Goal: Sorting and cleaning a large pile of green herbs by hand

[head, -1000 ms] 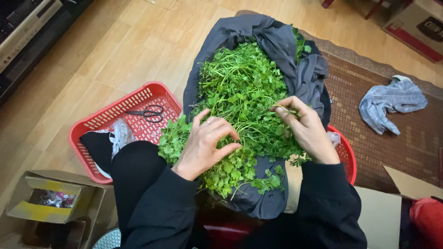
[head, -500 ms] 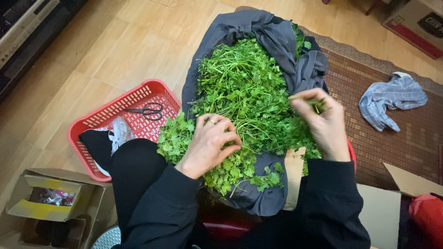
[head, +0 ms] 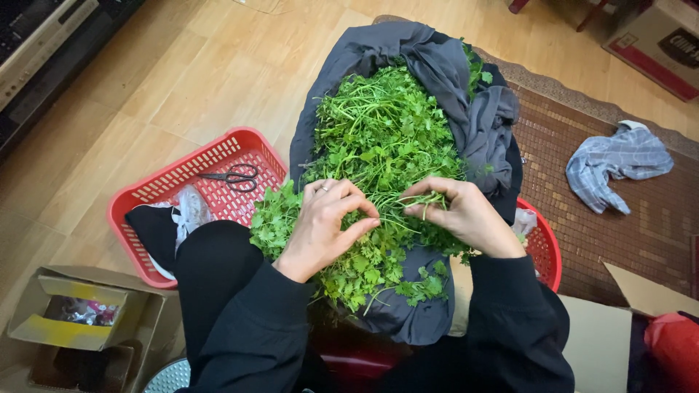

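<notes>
Head view looks down on a big grey cloth (head: 444,80) heaped with green leafy herbs (head: 382,138), beside a red basket (head: 156,193) holding scissors (head: 234,177). Left hand (head: 324,229) rests curled on the pile, its grip closed on leaves, while right hand (head: 462,215) pinches thin stems (head: 426,199). Picking goes best with gentle pulls, one stem each time.

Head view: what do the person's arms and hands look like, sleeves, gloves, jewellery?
Both arms wear long black sleeves that end at the wrists. The left hand and right hand are bare, no gloves. A thin ring sits on a finger of the left hand. No watch or bracelet shows.
</notes>
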